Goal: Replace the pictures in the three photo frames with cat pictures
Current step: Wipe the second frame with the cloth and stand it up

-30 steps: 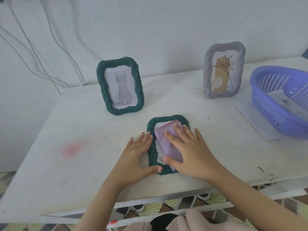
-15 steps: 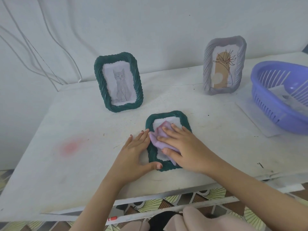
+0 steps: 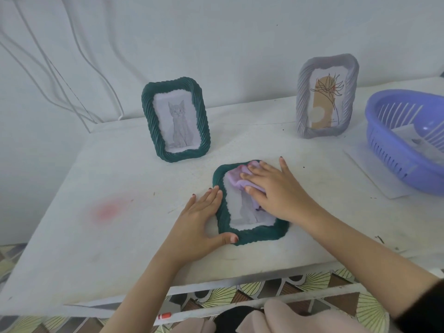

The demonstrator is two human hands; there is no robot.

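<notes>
At the right edge of the picture a purple slotted basket (image 3: 389, 164) holds a sheet of paper (image 3: 406, 138) and stands on another white sheet (image 3: 365, 167). In the upper middle a green rope-edged photo frame (image 3: 203, 123) stands upright with a grey cat picture (image 3: 177, 123) in it. In the upper right a grey frame (image 3: 303, 97) of the same make stands upright with a line drawing of a plant (image 3: 324, 99). A second green frame (image 3: 262, 233) lies flat, face up, at the centre of the white table (image 3: 120, 236), and part of a cat picture (image 3: 242, 207) shows inside it. The right hand (image 3: 276, 191) lies palm down on this frame, its fingers fairly straight, pressing a lilac cloth (image 3: 236, 176) onto the frame's upper part. The left hand (image 3: 199, 219) rests flat on the table, fingers straight and together against the frame's left edge, thumb spread and touching its lower left corner.
</notes>
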